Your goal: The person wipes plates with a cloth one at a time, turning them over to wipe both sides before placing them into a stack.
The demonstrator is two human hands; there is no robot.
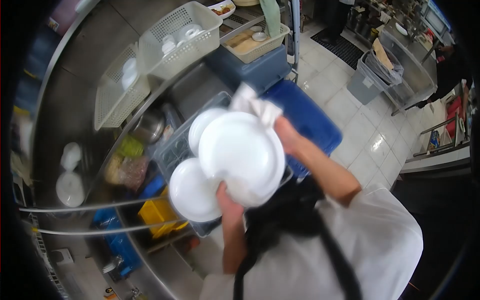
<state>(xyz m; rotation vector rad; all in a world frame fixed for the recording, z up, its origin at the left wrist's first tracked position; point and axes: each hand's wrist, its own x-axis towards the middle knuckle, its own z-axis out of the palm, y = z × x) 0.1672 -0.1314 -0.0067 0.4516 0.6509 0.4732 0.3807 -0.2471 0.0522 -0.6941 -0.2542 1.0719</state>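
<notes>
My left hand (230, 201) grips the near rim of a round white plate (240, 150), with its thumb on top. A second rim shows under this plate's right edge, so it may be a stack. My right hand (287, 134) is closed on a white cloth (256, 106) at the plate's far right edge; the cloth is blurred and its fingers are partly hidden. Two more white plates, a lower one (192, 192) and an upper one (201, 131), lie beneath and to the left, over a grey compartmented rack (175, 150).
Cream perforated baskets (177, 50) holding white dishes stand on the steel counter at upper left. A blue lid (307, 122) lies beyond my right hand. Small white dishes (70, 189) sit far left. A grey bin (367, 82) stands on the tiled floor, and people are in the background.
</notes>
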